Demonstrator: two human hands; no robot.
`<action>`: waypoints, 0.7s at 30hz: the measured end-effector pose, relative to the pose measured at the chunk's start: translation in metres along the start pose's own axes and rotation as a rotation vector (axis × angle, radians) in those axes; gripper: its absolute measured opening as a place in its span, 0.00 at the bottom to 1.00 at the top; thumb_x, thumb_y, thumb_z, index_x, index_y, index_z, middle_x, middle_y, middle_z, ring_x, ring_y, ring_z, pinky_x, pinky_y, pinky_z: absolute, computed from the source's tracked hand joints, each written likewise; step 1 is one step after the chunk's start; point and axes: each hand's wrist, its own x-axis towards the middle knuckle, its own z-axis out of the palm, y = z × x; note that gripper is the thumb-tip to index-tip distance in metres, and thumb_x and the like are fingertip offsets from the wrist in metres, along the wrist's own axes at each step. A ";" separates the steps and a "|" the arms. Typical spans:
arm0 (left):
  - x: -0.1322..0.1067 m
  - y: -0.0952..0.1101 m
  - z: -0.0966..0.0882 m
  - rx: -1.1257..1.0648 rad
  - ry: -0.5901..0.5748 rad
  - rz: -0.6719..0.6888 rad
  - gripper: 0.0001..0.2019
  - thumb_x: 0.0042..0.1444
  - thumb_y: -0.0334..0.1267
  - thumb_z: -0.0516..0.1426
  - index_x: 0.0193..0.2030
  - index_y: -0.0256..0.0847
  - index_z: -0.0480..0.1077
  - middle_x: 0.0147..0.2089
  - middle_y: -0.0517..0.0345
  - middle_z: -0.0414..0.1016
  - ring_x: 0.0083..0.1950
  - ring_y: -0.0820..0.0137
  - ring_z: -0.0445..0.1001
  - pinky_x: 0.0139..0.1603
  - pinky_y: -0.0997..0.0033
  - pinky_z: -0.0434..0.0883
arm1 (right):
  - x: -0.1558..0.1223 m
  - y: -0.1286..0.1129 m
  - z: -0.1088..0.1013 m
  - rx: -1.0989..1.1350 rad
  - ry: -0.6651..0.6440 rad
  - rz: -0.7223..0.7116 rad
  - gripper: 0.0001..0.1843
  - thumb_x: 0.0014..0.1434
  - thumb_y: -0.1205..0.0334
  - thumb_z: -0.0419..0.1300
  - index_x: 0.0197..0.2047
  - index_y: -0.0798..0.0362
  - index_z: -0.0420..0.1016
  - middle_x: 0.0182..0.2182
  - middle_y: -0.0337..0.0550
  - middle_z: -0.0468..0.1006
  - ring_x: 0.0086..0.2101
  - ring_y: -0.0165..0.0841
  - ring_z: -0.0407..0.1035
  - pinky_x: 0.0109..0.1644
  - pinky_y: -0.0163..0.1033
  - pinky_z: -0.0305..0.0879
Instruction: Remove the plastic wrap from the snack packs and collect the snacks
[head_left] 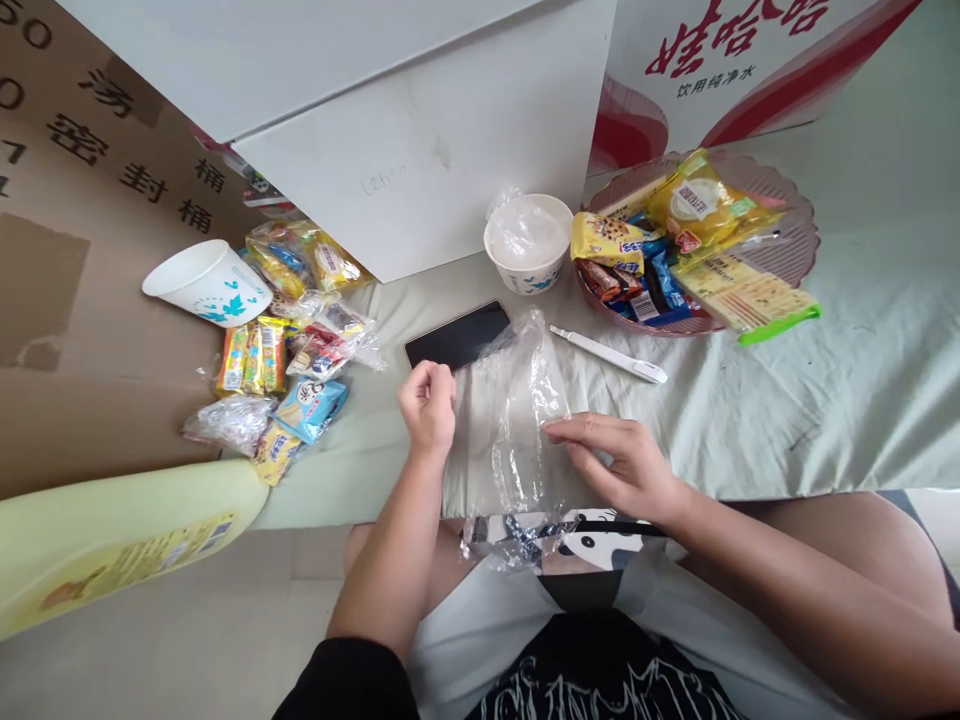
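Note:
A crinkled clear plastic bag (517, 430) lies on the cloth in front of me, its lower end hanging over the edge. At its left side my left hand (429, 408) is closed, fingers curled in; what they may hold is hidden. My right hand (619, 460) rests at the bag's right side, fingers stretched out and thumb apart, fingertips touching the plastic. Just beyond my left hand lies a dark phone (457, 337), partly under the bag's top. A white pen-like cutter (609, 355) lies beyond my right hand.
A paper cup (529, 275) holding clear plastic stands behind the phone. Packaged snacks fill a pink tray (799, 225) at right. Left are a tipped paper cup (214, 285), snack packs (255, 355), crumpled plastic (231, 422) and a yellow bottle (127, 540). Boxes (442, 150) stand behind.

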 end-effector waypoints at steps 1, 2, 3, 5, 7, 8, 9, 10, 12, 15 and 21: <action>-0.001 0.000 -0.001 0.085 -0.042 0.018 0.25 0.59 0.53 0.59 0.19 0.42 0.56 0.17 0.66 0.56 0.20 0.76 0.59 0.26 0.73 0.63 | 0.000 0.000 -0.001 -0.021 0.019 0.002 0.17 0.65 0.71 0.53 0.51 0.51 0.79 0.40 0.45 0.85 0.41 0.33 0.81 0.44 0.40 0.80; -0.002 0.001 -0.002 0.148 -0.117 0.017 0.25 0.60 0.53 0.58 0.19 0.42 0.57 0.15 0.66 0.56 0.19 0.76 0.58 0.24 0.73 0.61 | 0.000 0.001 0.000 -0.050 0.033 -0.003 0.18 0.65 0.71 0.53 0.52 0.50 0.78 0.40 0.44 0.85 0.40 0.33 0.81 0.45 0.41 0.80; -0.002 0.002 -0.002 0.182 -0.210 0.003 0.23 0.61 0.54 0.57 0.22 0.42 0.62 0.16 0.66 0.59 0.19 0.76 0.60 0.24 0.73 0.61 | -0.001 0.001 0.000 -0.089 0.038 -0.025 0.19 0.65 0.72 0.53 0.54 0.50 0.77 0.41 0.44 0.85 0.41 0.33 0.81 0.44 0.41 0.81; -0.004 0.005 0.000 0.171 -0.397 -0.039 0.18 0.61 0.56 0.56 0.33 0.43 0.70 0.20 0.63 0.71 0.21 0.73 0.68 0.25 0.72 0.64 | -0.003 0.003 0.002 -0.189 0.027 -0.125 0.23 0.64 0.72 0.54 0.60 0.49 0.73 0.44 0.46 0.85 0.41 0.35 0.81 0.42 0.42 0.80; -0.006 0.007 0.002 0.101 -0.515 -0.094 0.20 0.59 0.58 0.56 0.44 0.43 0.70 0.26 0.59 0.79 0.26 0.69 0.75 0.28 0.72 0.69 | -0.007 0.004 0.005 -0.296 0.013 -0.241 0.29 0.63 0.73 0.55 0.66 0.48 0.67 0.49 0.49 0.84 0.41 0.36 0.81 0.38 0.42 0.80; -0.008 0.007 0.003 0.051 -0.552 -0.133 0.23 0.58 0.60 0.56 0.48 0.43 0.69 0.29 0.57 0.81 0.28 0.68 0.78 0.29 0.72 0.71 | -0.009 0.005 0.006 -0.341 0.016 -0.287 0.31 0.62 0.73 0.55 0.68 0.47 0.65 0.51 0.50 0.83 0.41 0.37 0.81 0.37 0.43 0.79; -0.009 0.007 0.003 -0.005 -0.580 -0.184 0.25 0.58 0.61 0.56 0.51 0.43 0.68 0.31 0.55 0.83 0.30 0.67 0.80 0.30 0.71 0.73 | -0.011 0.006 0.007 -0.375 0.029 -0.322 0.33 0.62 0.73 0.56 0.69 0.46 0.62 0.52 0.50 0.82 0.41 0.38 0.81 0.37 0.43 0.79; -0.010 0.007 0.003 -0.057 -0.601 -0.241 0.27 0.57 0.62 0.56 0.55 0.44 0.66 0.33 0.54 0.83 0.32 0.66 0.81 0.31 0.71 0.74 | -0.013 0.006 0.008 -0.400 0.045 -0.351 0.35 0.61 0.72 0.56 0.70 0.44 0.61 0.52 0.49 0.82 0.42 0.38 0.81 0.37 0.43 0.78; -0.011 0.006 0.000 -0.131 -0.631 -0.353 0.32 0.56 0.63 0.57 0.61 0.46 0.61 0.37 0.52 0.84 0.36 0.64 0.83 0.32 0.72 0.76 | -0.016 0.009 0.009 -0.428 0.072 -0.416 0.36 0.59 0.72 0.58 0.69 0.43 0.62 0.49 0.47 0.83 0.42 0.38 0.81 0.37 0.42 0.77; -0.008 0.009 -0.005 -0.251 -0.794 -0.547 0.39 0.54 0.66 0.58 0.67 0.50 0.55 0.41 0.48 0.85 0.40 0.60 0.85 0.34 0.71 0.77 | -0.018 0.012 0.010 -0.397 0.060 -0.519 0.35 0.58 0.71 0.61 0.68 0.46 0.65 0.43 0.46 0.85 0.44 0.40 0.80 0.37 0.43 0.76; -0.012 0.024 -0.003 -0.418 -1.036 -0.657 0.47 0.49 0.62 0.66 0.71 0.48 0.55 0.37 0.48 0.84 0.31 0.59 0.83 0.28 0.67 0.77 | -0.020 0.017 0.014 -0.351 -0.009 -0.438 0.35 0.60 0.66 0.62 0.69 0.40 0.64 0.50 0.45 0.83 0.44 0.40 0.79 0.40 0.45 0.76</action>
